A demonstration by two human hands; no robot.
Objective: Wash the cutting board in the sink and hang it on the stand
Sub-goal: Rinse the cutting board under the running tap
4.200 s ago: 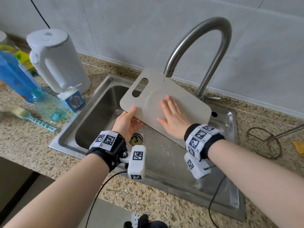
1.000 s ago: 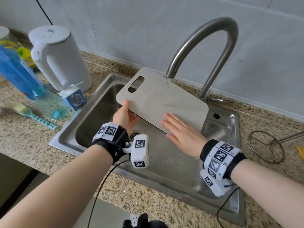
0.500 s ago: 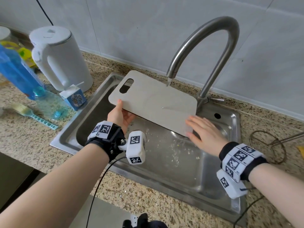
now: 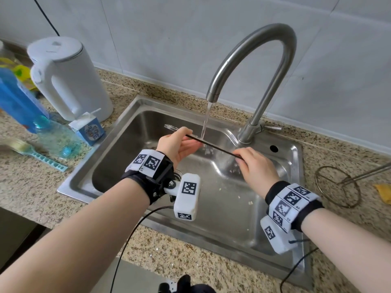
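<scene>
Head view: left hand [image 4: 178,144] and right hand [image 4: 257,166] are both pinching the cutting board [image 4: 213,144] edge-on over the sink [image 4: 232,212], under the faucet [image 4: 254,66] stream.

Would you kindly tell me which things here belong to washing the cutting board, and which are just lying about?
Job: cutting board, held edge-on by left hand and right hand; faucet; sink.
Idle: kettle; carton; brush; blue bottle.

Home kitchen: stainless sink [image 4: 294,166] with gooseneck tap [image 4: 254,66] set in granite counter [image 4: 190,250], tiled wall [image 4: 169,34], electric kettle [image 4: 69,79].
</scene>
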